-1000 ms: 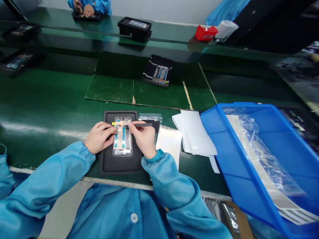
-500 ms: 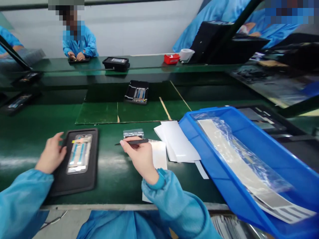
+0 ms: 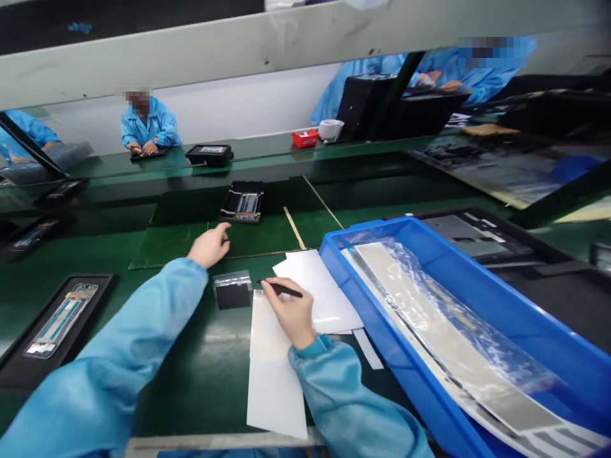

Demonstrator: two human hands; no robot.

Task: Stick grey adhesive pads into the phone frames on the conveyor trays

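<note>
My left hand (image 3: 210, 245) stretches forward over the table with nothing in it, fingers apart. It is short of a black tray (image 3: 228, 207) that carries a phone frame (image 3: 249, 207) with blue strips. My right hand (image 3: 290, 310) pinches black tweezers (image 3: 288, 291), their tip pointing left. Beneath that hand lies a white sheet (image 3: 277, 388), beside a small clear bag with a dark piece (image 3: 233, 295) in it. At the left, a second black tray (image 3: 19, 367) bears another phone frame (image 3: 62, 321); neither hand touches it.
A blue bin (image 3: 410, 375) on the right holds long pale strips (image 3: 429, 331) and clear plastic film. White papers (image 3: 329, 296) lie against it. Across the table, a co-worker (image 3: 150, 127) sits near a red box (image 3: 305, 138). A green post (image 3: 396, 89) rises at the right.
My left hand has left the near tray and reached forward and right toward the far one. My right hand still holds the tweezers. The view has shifted, showing more of the overhead beam.
</note>
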